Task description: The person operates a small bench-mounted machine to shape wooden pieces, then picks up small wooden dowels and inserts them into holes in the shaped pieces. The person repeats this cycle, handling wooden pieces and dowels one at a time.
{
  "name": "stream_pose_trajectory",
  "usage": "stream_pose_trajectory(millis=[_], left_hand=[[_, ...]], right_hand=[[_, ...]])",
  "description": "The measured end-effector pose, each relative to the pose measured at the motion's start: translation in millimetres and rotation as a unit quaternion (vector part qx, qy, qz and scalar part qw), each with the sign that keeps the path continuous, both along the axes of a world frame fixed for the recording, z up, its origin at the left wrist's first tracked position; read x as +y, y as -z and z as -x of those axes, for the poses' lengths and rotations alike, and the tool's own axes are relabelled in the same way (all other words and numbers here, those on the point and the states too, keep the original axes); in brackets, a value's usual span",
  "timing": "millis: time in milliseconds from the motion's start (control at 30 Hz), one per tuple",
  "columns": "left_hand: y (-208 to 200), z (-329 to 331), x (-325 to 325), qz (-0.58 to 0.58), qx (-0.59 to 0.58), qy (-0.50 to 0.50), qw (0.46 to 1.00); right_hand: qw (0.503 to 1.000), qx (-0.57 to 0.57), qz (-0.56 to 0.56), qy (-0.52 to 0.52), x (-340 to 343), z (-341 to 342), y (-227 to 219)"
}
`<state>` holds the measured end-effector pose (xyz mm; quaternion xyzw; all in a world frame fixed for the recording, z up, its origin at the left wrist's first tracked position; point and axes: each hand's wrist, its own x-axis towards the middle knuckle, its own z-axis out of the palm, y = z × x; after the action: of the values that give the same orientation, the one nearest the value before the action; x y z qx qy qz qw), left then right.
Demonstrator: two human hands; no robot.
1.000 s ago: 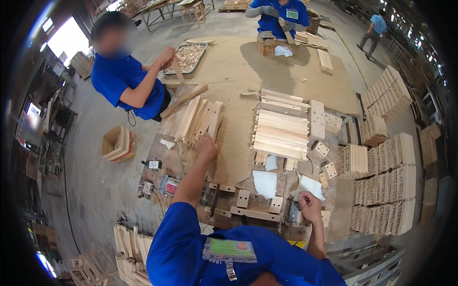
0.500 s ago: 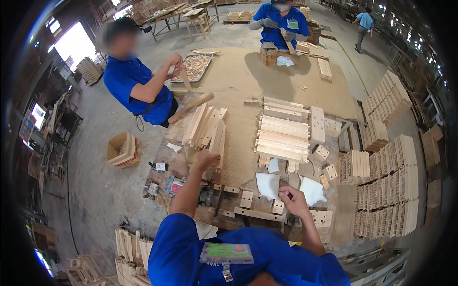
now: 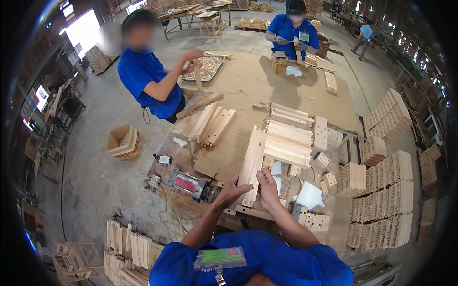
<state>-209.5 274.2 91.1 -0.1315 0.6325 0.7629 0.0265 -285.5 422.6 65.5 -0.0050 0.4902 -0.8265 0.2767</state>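
Both hands grip the near end of a small bundle of pale wooden slats (image 3: pixel 252 159), side by side, pointing away from me over the bench. My left hand (image 3: pixel 232 191) wraps their left edge, thumb across the top. On the right edge, my right hand (image 3: pixel 267 188) is closed with its thumb up. A neat row of wooden slats (image 3: pixel 288 138) lies just right of the bundle. Further left sits a smaller pile of slats (image 3: pixel 212 124). White foam-like sheet pieces (image 3: pixel 310 194) rest to the right of my right hand. The fingertips under the bundle are hidden.
At the bench's near edge are a metal clamp device (image 3: pixel 187 183) and drilled wooden blocks (image 3: pixel 317 222). Tall slat stacks (image 3: pixel 381 200) stand at right; a carton (image 3: pixel 125 142) is on the floor at left. Two co-workers in blue (image 3: pixel 148 81) work across the bench, near a tray of small wood pieces (image 3: pixel 210 66).
My left hand has brought slats from the left pile to the middle. My right hand has left the block near the white sheets and now grips the slats too. The view has shifted slightly.
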Motion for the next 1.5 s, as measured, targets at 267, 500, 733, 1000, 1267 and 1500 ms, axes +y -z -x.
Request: stream_pose_trajectory(millis=[267, 500, 733, 1000, 1267, 1500], left_hand=[[-6.3, -12.8, 7.5, -0.007, 0.052, 0.007, 0.999], [-32.6, -10.9, 23.7, 0.065, 0.11, 0.041, 0.991], [-41.8, -13.6, 27.6, 0.073, 0.131, 0.05, 0.987], [-21.8, -12.9, 31.3, 0.065, 0.15, 0.05, 0.985], [-20.2, -14.1, 35.2, 0.011, 0.155, 0.031, 0.987], [-24.7, -13.8, 40.3, -0.026, 0.17, 0.024, 0.985]], right_hand=[[0.988, -0.073, 0.133, -0.013, 12.3, -15.6, -24.5], [0.994, 0.056, 0.084, -0.036, 17.6, -16.1, -43.6], [0.992, 0.07, 0.102, -0.021, 20.7, -21.4, -53.1], [0.995, 0.092, 0.028, -0.031, 25.5, -19.6, -60.0], [0.977, 0.205, -0.048, -0.025, 30.5, -14.8, -61.6], [0.962, 0.246, -0.113, -0.017, 39.7, -16.2, -69.2]])
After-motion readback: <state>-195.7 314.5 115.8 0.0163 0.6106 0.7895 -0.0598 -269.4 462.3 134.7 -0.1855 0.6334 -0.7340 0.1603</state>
